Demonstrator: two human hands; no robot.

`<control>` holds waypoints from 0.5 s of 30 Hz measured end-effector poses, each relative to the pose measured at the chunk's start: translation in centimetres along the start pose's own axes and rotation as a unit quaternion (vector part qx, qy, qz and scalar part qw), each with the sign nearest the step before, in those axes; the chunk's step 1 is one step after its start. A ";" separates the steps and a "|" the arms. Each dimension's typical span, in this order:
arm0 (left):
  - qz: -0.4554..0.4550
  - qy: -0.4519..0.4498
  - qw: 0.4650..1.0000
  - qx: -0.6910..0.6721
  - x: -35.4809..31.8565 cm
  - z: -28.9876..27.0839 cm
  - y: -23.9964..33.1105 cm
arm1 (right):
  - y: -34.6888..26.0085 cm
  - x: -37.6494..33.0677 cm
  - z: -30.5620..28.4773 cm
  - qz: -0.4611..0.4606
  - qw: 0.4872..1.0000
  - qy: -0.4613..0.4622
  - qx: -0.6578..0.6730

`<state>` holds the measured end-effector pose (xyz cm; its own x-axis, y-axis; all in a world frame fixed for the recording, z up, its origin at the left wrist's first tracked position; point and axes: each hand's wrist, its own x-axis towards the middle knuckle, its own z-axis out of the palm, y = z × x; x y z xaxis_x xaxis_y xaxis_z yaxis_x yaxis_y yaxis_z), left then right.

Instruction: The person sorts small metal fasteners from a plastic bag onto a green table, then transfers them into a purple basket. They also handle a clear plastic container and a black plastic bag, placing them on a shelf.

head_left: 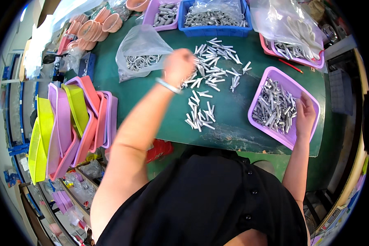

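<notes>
Left hand reaches the loose metal pieces on the table; grip blurred, indeterminate. Right hand, fingers apparently curled, steadies the purple tray.

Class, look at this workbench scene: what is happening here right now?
A person stands at a green worktable strewn with small silver metal pieces. The left hand reaches into that scattered pile, beside a clear plastic bag of metal rings. The right hand rests in a purple plastic tray of short metal tubes. Stacked pink and yellow trays sit to the left.
</notes>
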<state>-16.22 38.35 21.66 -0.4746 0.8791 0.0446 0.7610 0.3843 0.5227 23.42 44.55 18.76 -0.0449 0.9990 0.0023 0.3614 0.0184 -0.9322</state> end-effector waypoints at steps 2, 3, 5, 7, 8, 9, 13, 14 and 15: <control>-0.042 -0.161 0.953 0.253 4.4 -4.6 -6.2 | -0.9 -0.4 2.3 -0.063 0.998 -0.030 0.001; -0.005 -0.186 0.936 0.300 6.1 -5.4 -10.7 | -1.6 -0.5 3.7 -0.061 0.997 -0.053 0.007; 0.023 -0.296 0.887 0.354 9.2 -5.7 -15.5 | -3.2 -1.3 6.4 -0.055 0.994 -0.094 0.011; 0.018 -0.258 0.925 0.280 10.9 -6.1 -15.0 | -3.9 -2.3 8.8 -0.028 0.993 -0.110 0.033; 0.017 -0.239 0.938 0.250 11.7 -6.5 -14.0 | -4.5 -2.9 9.9 -0.014 0.993 -0.113 0.025; 0.016 -0.220 0.951 0.219 12.4 -6.8 -12.7 | -5.1 -3.4 10.9 -0.001 0.993 -0.116 0.016; 0.116 -0.178 0.956 0.203 13.3 -8.4 -10.9 | -4.9 -5.0 13.6 -0.019 0.990 -0.139 -0.033; 0.219 -0.112 0.951 0.186 13.4 -8.3 -12.5 | -5.0 -5.5 14.4 -0.012 0.989 -0.146 -0.024; 0.319 -0.045 0.932 0.167 13.7 -8.4 -13.9 | -5.1 -5.8 15.1 -0.015 0.988 -0.154 -0.029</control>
<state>-37.01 42.69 22.13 0.1493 0.9729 0.1764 0.9778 -0.1718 0.1199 7.76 38.06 18.02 -0.3345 0.9383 -0.0880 0.4074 0.0598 -0.9113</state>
